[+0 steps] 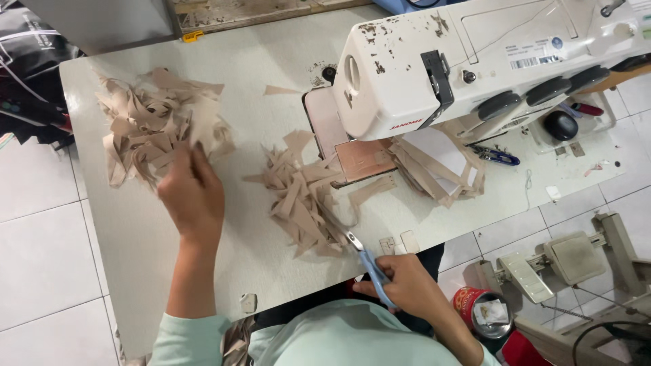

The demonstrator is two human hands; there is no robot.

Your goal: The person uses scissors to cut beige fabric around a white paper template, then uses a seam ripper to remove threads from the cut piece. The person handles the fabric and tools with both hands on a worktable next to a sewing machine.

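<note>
Your left hand lies palm down at about nine o'clock, fingers stretched forward and touching the near edge of a loose heap of beige fabric strips at ten o'clock. You cannot tell from above whether the fingertips pinch a strip, because the back of the hand hides them.

Your right hand sits at five o'clock by the near edge of the worktop, closed around the blue handles of small thread snips. Their blades point up and left toward a second, flatter pile of cut strips at the centre.

Beyond that pile, at one o'clock, stands a white sewing machine with chipped paint. More beige bands lie on white paper under its arm, and blue-handled scissors rest just past them at two o'clock.

Below the worktop, at four o'clock, a grey foot pedal sits on the tiled floor beside a red tin.

The work seems to be at the sorting and trimming stage: one strip picked from the heap while the snips wait. The next move likely calls for lifting a single strip free without dragging its neighbours.
</note>
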